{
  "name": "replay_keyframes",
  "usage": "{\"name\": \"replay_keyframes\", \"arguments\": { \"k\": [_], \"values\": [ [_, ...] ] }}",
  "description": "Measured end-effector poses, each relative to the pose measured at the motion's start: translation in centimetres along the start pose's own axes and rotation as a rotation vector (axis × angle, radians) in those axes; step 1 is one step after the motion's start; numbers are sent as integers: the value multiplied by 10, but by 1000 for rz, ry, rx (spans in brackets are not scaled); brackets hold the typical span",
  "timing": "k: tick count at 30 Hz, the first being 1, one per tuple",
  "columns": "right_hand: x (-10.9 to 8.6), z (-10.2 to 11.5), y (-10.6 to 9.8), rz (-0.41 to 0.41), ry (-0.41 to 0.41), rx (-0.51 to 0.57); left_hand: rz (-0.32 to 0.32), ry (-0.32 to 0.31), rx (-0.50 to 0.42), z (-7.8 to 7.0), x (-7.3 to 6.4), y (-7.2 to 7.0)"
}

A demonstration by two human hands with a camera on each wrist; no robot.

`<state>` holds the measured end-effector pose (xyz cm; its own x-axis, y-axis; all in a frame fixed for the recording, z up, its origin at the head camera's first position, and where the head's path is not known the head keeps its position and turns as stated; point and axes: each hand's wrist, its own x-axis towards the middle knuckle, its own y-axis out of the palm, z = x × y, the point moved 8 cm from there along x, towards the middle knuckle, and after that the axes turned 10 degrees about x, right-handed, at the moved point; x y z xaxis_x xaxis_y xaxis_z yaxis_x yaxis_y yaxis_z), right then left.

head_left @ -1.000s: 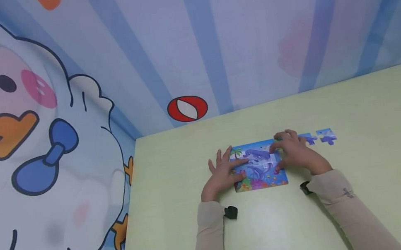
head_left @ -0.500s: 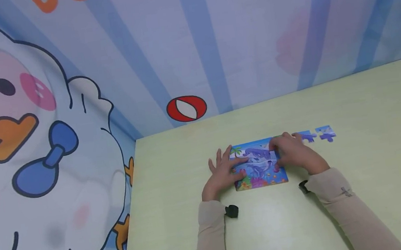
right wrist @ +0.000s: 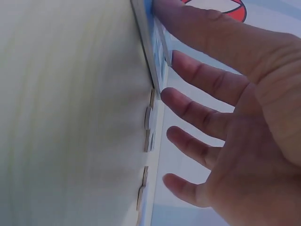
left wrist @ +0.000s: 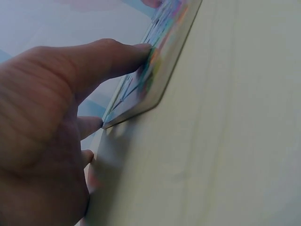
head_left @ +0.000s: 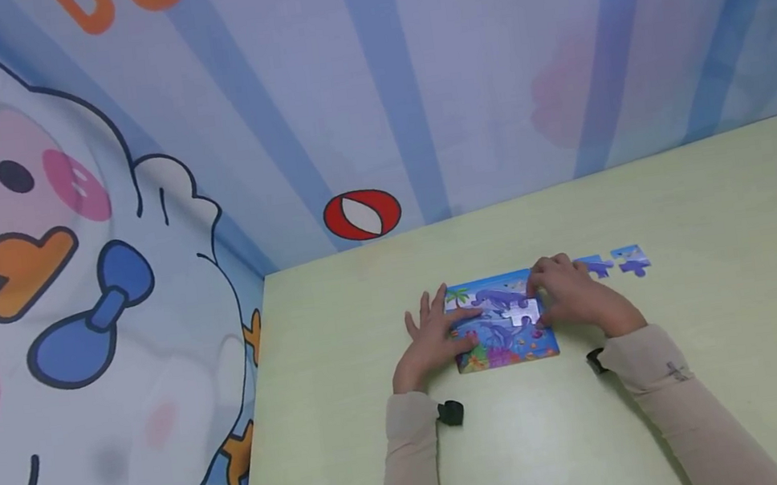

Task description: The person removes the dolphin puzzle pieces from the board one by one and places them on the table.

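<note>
A dolphin jigsaw puzzle (head_left: 500, 352) in a flat tray lies on the table, with a palm tree and bright coral in its picture. Spread over its left side, my left hand (head_left: 431, 348) presses it with thumb and index finger. My right hand (head_left: 573, 299) is at the right edge, pinching a puzzle piece (right wrist: 164, 42) between thumb and index finger. That piece stands tilted up from the tray in the right wrist view. A pale jigsaw-shaped patch shows by these fingertips in the head view. The other right fingers are spread.
Two loose puzzle pieces lie right of the tray: one blue and purple piece (head_left: 597, 266) just past my right hand, another piece (head_left: 631, 260) farther right. The pale table (head_left: 343, 345) meets a striped wall cloth (head_left: 473, 103) at the back and a cartoon bird (head_left: 151, 320) on the left.
My right fingers have shifted slightly at the tray's right side, and the pale jigsaw-shaped patch shows more plainly. My left hand stays in place. The loose pieces have not moved.
</note>
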<state>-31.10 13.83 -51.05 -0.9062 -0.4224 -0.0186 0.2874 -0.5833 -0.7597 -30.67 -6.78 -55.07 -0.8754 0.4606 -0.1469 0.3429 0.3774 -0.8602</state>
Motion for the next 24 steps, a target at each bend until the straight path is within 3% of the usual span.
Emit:
{"name": "replay_keyframes", "arguments": {
  "k": [9, 17, 24],
  "values": [
    [0, 5, -12, -33, -74, -71, -28, 20, -17, -1, 2, -2],
    [-3, 2, -17, -15, -108, 6, -12, 14, 14, 1, 2, 0],
    [-9, -4, -24, -21, -61, 99, -21, 17, 53, 4, 6, 2]
  ]
}}
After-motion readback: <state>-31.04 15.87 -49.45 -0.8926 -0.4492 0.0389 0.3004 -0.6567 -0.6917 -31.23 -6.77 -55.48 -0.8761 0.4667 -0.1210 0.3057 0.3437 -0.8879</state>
